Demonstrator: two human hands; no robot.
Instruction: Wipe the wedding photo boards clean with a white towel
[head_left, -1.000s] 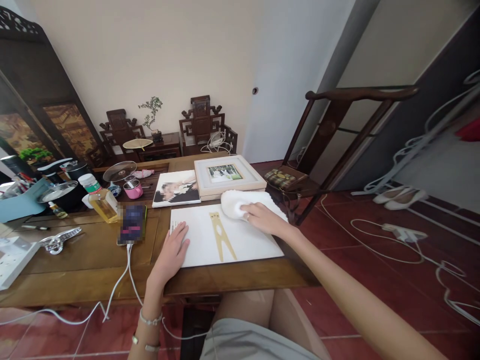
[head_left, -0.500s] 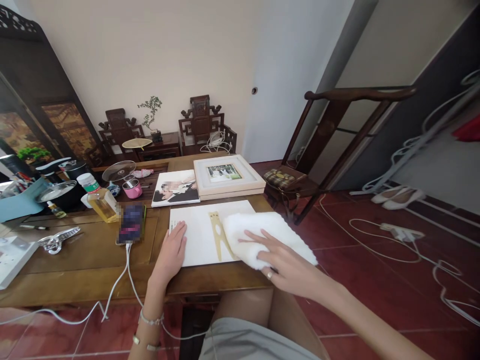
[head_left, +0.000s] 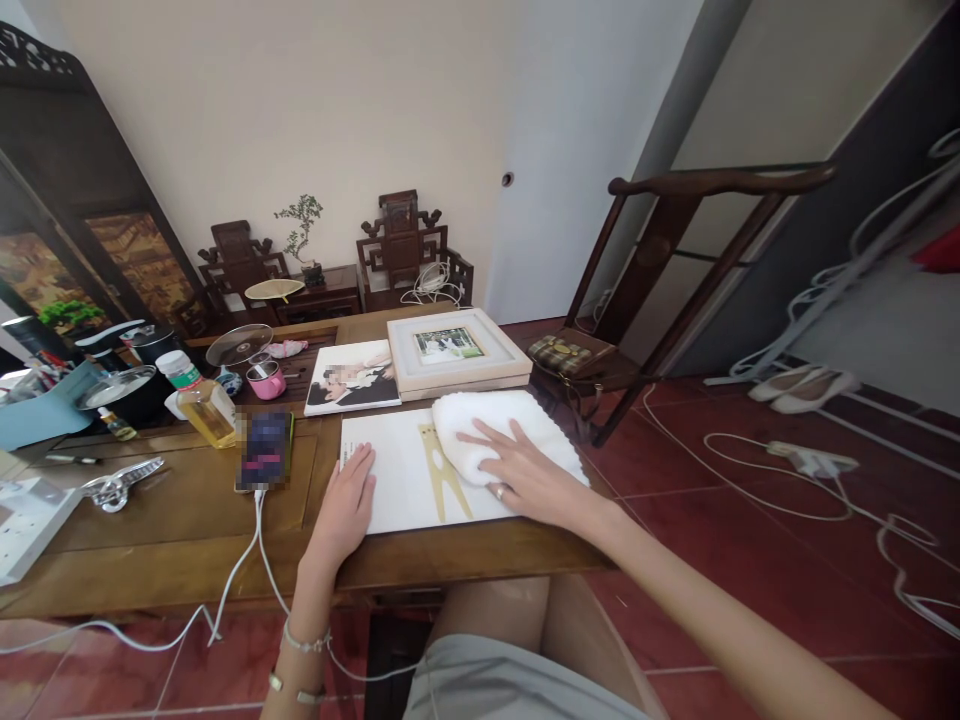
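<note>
A flat white panel [head_left: 401,490] lies near the table's front edge, bearing a pale yellow cat-like shape [head_left: 442,478] with two long legs. My left hand [head_left: 349,500] rests flat on the panel's left end, fingers stretched out and holding nothing. On the right part, my right hand [head_left: 525,470] has hold of a fluffy white cloth [head_left: 457,415], fingers spread over its top and pressing into it. The cloth hides the panel's upper right. Behind stand a photo panel [head_left: 352,385] and a pale box with a framed picture [head_left: 450,345].
A phone [head_left: 264,450] on a white cable lies left of my left hand. Further left are a bottle of yellow liquid [head_left: 210,410], a pink cup [head_left: 266,380], metal clamp-like tool [head_left: 120,485] and power strip [head_left: 34,525]. A wooden chair [head_left: 667,230] holds a plaid bag [head_left: 570,355].
My right hand and the cloth have moved up and to the left across the panel. More of the yellow shape's legs shows below the cloth. My left hand stays in place.
</note>
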